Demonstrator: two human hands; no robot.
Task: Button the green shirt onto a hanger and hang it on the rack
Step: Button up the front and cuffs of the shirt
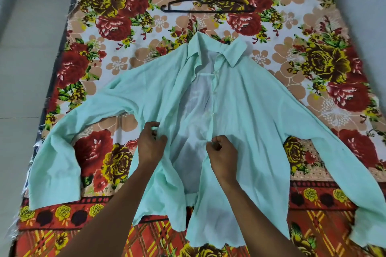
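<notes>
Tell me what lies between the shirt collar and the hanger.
Head view: only bare floral bedsheet lies between the shirt collar and the black hanger; they are apart, with nothing else between them.

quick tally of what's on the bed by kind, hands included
pale green long-sleeved shirt, open at the front: 1
black wire hanger, lying beyond the collar: 1
floral bedsheet under it all: 1
bare hands gripping the shirt's front edges, left hand and right hand: 2
total: 5
</notes>
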